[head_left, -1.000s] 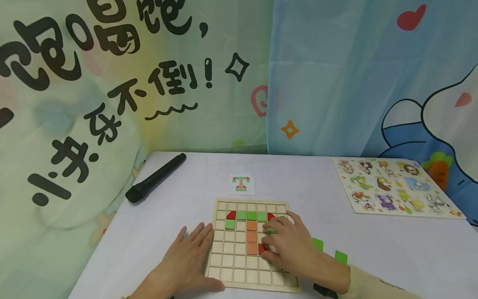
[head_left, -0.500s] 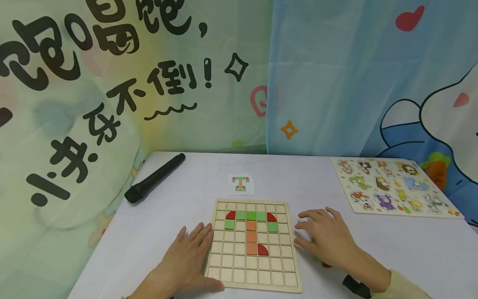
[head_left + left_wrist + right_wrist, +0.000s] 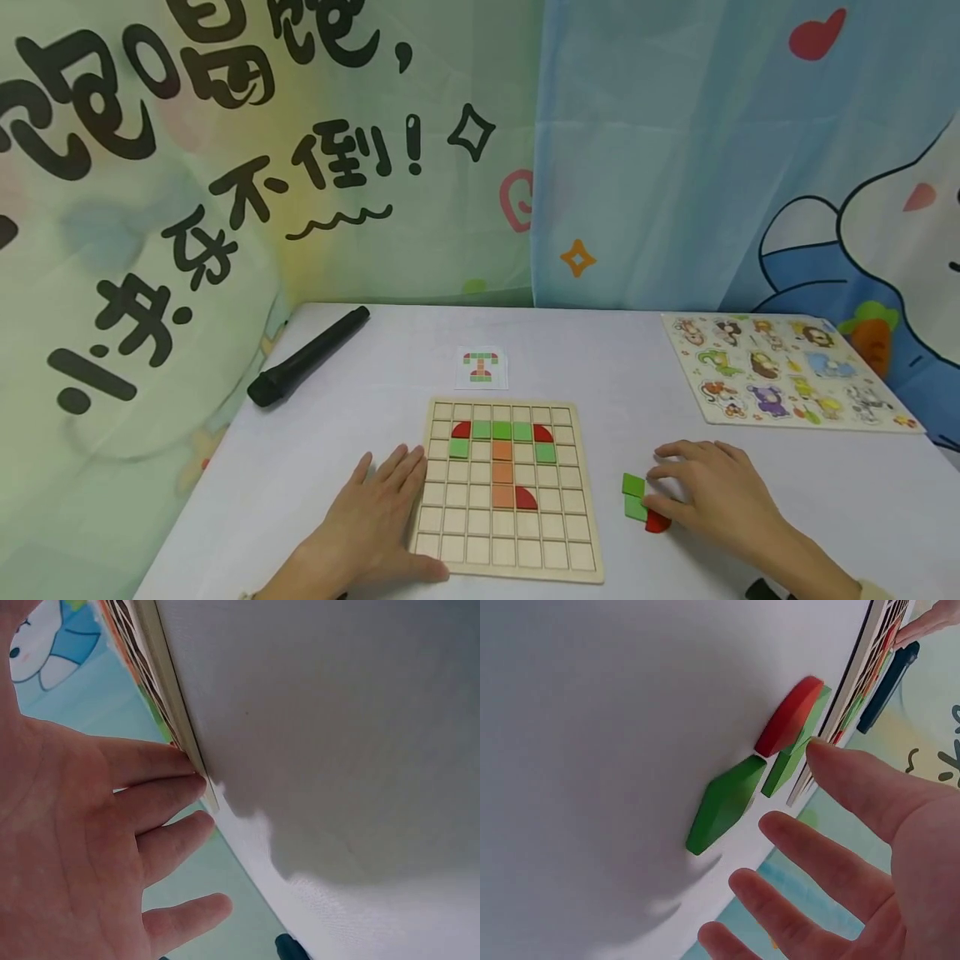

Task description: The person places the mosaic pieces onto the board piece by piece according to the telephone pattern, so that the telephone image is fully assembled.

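Note:
A wooden grid board point(image 3: 491, 533) lies on the table, bearing green squares point(image 3: 502, 431), orange squares point(image 3: 502, 472) and red quarter-round blocks point(image 3: 526, 498). My left hand point(image 3: 378, 521) rests along its left edge; in the left wrist view the fingertips point(image 3: 196, 784) touch the board's side. Right of the board, my right hand point(image 3: 720, 496) hovers with loosely bent fingers beside loose blocks: a green one point(image 3: 633, 485), another green one point(image 3: 634, 507) and a red quarter-round point(image 3: 658, 522). The right wrist view shows a further green block point(image 3: 727, 804) below the fingers. Nothing is between the fingers and thumb.
A small pattern card point(image 3: 482, 368) lies behind the board. A black microphone-shaped object point(image 3: 309, 357) is at the back left, and an animal picture board point(image 3: 787, 375) at the back right. Printed curtains point(image 3: 420, 250) hang behind the white table point(image 3: 585, 367).
My right hand has left the board and moved right to the loose blocks, uncovering the red quarter-round and the green square on the board's right. My left hand has stayed in place.

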### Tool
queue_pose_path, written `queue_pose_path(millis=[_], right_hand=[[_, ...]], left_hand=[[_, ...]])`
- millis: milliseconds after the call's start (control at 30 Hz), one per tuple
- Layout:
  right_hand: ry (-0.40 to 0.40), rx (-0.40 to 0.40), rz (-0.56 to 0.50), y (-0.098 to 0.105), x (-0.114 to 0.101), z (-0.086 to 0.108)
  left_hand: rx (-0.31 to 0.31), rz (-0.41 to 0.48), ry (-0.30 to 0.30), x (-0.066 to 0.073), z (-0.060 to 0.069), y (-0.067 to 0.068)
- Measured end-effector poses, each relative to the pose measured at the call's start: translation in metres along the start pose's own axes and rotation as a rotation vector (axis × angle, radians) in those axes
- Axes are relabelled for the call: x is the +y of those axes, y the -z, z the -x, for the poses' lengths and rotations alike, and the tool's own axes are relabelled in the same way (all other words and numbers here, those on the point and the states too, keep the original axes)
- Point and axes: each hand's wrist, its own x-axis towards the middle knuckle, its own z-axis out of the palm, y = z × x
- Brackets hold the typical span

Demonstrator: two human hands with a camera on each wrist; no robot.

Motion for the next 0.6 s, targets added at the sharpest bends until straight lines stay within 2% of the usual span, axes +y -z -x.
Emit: queue_pose_path(millis=[233, 433, 600], right_hand=[[-0.011, -0.007, 0.007, -0.002, 0.003, 0.014], [-0.028, -0.077, -0.052, -0.008, 0.001, 0.021], [-0.009, -0.041, -0.062, -0.011, 0.001, 0.025]], left_hand=[[0.0, 0.001, 0.001, 0.0, 0.0, 0.0], [-0.009, 0.012, 0.01, 0.0, 0.0, 0.001], [-0.009, 0.019, 0.006, 0.001, -0.001, 0.0]])
